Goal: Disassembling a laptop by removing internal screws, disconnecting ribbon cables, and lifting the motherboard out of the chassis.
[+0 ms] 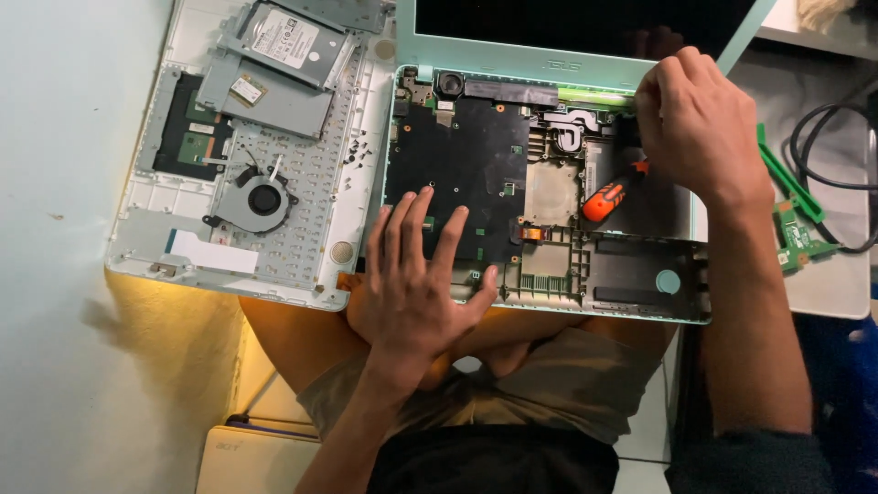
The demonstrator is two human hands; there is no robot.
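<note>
**Opened laptop, tool tip out of sight**

Head view: the left hand (416,274) lies flat, fingers spread, on the black motherboard (462,169) of the mint-green laptop base (681,316), which rests across the person's lap. The right hand (700,119) is closed around an orange-handled screwdriver (611,197); its tip is hidden beneath the fingers, probably near the hinge. The detached keyboard cover (302,274) lies left, carrying a cooling fan (261,201) and hard drive (283,41).

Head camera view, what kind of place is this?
Probably an informal home repair spot: an opened laptop rests on the seated person's lap, a detached keyboard panel holds a hard drive and cooling fan.
</note>
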